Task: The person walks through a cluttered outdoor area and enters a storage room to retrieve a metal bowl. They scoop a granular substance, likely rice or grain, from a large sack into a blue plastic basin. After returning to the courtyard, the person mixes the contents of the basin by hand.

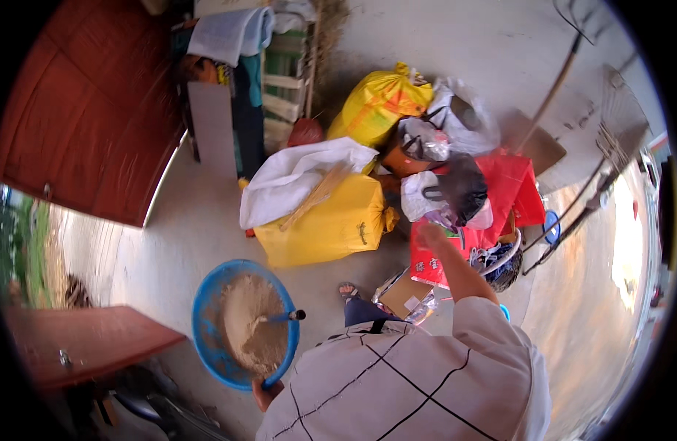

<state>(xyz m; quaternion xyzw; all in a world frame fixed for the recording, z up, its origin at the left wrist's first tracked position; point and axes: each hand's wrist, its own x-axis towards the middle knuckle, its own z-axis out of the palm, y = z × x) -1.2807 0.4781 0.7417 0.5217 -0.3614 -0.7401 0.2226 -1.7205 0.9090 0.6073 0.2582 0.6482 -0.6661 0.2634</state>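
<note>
My left hand [267, 394] is closed on the near rim of a blue plastic basin [199, 323]. Pale tan powder or meal [249, 312] lies heaped inside it, and a scoop with a blue, black-tipped handle [283, 317] rests in the heap. My right arm stretches forward to the right. My right hand [431, 237] is beside a red printed bag [426, 266], just below a bundle of white and black plastic bags [463, 192]. Its fingers are smeared, so whether they grip anything cannot be made out.
A full yellow sack [327, 228] with a white sack [298, 173] over it lies ahead. Another yellow sack [375, 106] leans behind. A cardboard box [404, 295] sits near my foot. Red doors [88, 110] stand at left; long-handled tools [551, 92] lean at right.
</note>
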